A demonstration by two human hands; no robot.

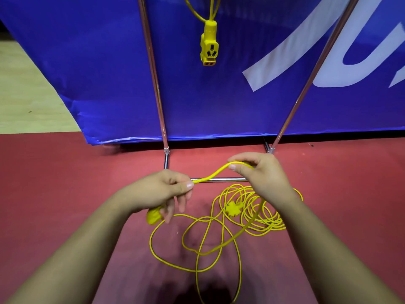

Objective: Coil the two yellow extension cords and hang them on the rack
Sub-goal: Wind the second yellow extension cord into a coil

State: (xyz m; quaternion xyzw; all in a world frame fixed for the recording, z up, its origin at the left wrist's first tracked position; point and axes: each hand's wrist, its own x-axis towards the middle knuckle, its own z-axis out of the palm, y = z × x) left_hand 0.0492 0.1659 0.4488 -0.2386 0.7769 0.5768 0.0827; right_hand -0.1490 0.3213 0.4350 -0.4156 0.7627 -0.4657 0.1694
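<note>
Currently pinching the yellow cord (215, 172) in both: left grip (166, 189) curled near its plug end (152, 216), right grip (260, 172) further along, span rising left to right. Leaving slack heaped on floor (65, 172) beneath right grip.

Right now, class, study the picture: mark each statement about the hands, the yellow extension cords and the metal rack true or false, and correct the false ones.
1. The left hand and the right hand both pinch the same thin yellow extension cord. True.
2. That cord is lifted wholly clear of the red floor. False: most of it lies there in loose loops.
3. A yellow plastic socket block hangs between the chrome poles of the metal rack. True.
4. The fabric banner behind the rack is green. False: it is blue with white lettering.
</note>
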